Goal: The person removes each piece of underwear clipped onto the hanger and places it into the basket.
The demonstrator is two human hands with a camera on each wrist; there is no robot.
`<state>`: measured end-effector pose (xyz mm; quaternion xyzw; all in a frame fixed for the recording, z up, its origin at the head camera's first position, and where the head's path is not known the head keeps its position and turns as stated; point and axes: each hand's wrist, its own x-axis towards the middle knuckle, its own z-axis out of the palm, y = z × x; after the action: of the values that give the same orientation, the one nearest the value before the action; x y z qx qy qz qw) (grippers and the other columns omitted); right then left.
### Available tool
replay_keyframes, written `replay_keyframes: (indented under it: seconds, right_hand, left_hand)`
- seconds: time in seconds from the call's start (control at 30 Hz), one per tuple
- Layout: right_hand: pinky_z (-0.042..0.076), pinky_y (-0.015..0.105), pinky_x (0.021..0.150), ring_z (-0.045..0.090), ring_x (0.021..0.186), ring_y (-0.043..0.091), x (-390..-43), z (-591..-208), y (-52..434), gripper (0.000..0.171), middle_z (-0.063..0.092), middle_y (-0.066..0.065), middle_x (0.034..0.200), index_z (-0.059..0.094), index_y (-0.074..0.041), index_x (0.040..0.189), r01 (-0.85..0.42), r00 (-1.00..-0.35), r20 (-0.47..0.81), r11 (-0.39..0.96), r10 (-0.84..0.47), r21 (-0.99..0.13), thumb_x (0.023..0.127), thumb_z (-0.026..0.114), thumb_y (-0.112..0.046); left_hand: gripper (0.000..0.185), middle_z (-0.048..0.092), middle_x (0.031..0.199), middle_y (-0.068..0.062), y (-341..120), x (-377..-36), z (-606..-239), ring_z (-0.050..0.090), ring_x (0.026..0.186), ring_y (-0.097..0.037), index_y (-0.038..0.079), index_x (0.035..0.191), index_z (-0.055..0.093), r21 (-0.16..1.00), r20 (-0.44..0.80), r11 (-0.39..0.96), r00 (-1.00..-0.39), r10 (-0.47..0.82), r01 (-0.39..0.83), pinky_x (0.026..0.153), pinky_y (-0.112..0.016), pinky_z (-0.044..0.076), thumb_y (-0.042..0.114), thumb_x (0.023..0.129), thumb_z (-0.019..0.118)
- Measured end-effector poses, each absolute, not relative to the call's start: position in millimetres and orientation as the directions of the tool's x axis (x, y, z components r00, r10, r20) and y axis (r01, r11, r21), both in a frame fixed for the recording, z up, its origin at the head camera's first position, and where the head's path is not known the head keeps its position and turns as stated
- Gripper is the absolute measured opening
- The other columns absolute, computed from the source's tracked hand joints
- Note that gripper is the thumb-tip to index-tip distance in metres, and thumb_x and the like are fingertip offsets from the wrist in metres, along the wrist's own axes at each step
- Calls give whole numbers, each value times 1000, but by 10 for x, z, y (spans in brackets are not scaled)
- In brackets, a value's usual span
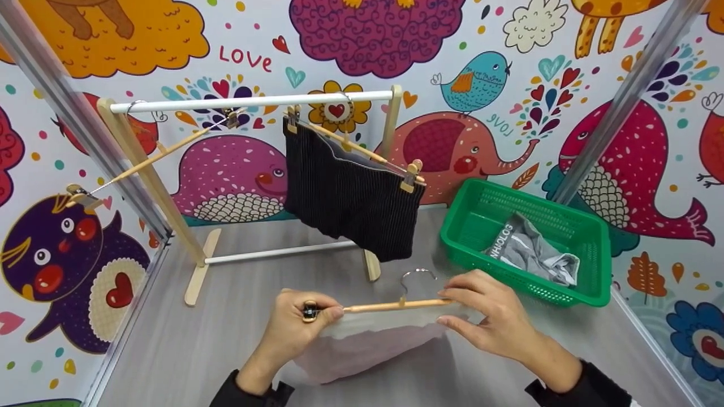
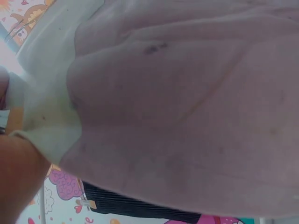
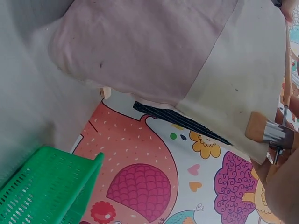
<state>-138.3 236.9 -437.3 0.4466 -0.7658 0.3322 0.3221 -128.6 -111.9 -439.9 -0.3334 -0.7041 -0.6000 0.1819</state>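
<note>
Over the table I hold a wooden clip hanger (image 1: 396,306) with a metal hook level between both hands. My left hand (image 1: 319,314) pinches its left clip (image 1: 310,312). My right hand (image 1: 452,308) grips the right end, its fingers also on the white waistband (image 1: 390,323) of a pale pink garment (image 1: 362,347) that hangs below the bar. The left wrist view is almost filled by the pink garment (image 2: 187,107). In the right wrist view the right clip (image 3: 268,133) sits by my fingers, against the waistband (image 3: 238,79).
A wooden rack with a white rod (image 1: 249,103) stands behind. It carries a black ribbed garment (image 1: 350,198) clipped to a hanger and an empty hanger (image 1: 153,161) at the left. A green basket (image 1: 588,271) on the right holds a grey garment (image 1: 531,251).
</note>
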Motion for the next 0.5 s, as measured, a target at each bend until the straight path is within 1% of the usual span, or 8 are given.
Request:
replay_keyframes:
  seconds: [0.1, 0.2, 0.3, 0.4, 0.5]
  right_hand:
    - [45, 17, 65, 59, 75, 14, -1409, -4357, 2369, 22, 70, 0, 87, 80, -8, 99, -904, -362, 814, 384, -454, -188, 96, 80, -30]
    - [37, 11, 60, 51, 65, 10, -1423, -4331, 2369, 24, 66, -3, 76, 81, -6, 93, -913, -331, 831, 373, -446, -164, 99, 76, -29]
    - [34, 8, 60, 48, 62, 9, -1419, -4292, 2362, 26, 63, -4, 73, 81, -5, 90, -919, -314, 837, 364, -448, -150, 100, 74, -28]
    - [33, 10, 58, 47, 61, 9, -1409, -4245, 2351, 26, 63, -4, 72, 80, -5, 88, -924, -295, 846, 357, -445, -135, 100, 74, -27]
    - [34, 13, 57, 47, 61, 10, -1394, -4200, 2346, 25, 64, -3, 72, 79, -6, 86, -926, -282, 854, 356, -438, -123, 100, 74, -27]
  left_hand:
    - [11, 75, 72, -6, -1084, -1293, -4404, 62, 62, 2, 2, 83, 80, 718, 663, 53, -706, 251, 694, 50, -19, 50, -9, 82, 83]
    - [11, 75, 71, -7, -1062, -1301, -4407, 59, 61, 3, 2, 83, 80, 721, 661, 43, -704, 258, 692, 49, -18, 47, -8, 82, 82]
    - [10, 74, 70, -7, -1052, -1303, -4408, 56, 61, 3, 2, 83, 80, 735, 648, 26, -713, 266, 677, 48, -17, 45, -8, 83, 82]
    - [10, 73, 70, -8, -1045, -1305, -4406, 53, 60, 4, 2, 84, 79, 737, 647, 13, -711, 275, 675, 46, -16, 42, -8, 84, 82]
    - [11, 74, 73, -10, -1038, -1298, -4388, 58, 62, 3, 0, 88, 79, 727, 659, -4, -696, 285, 687, 46, -17, 45, -10, 83, 82]
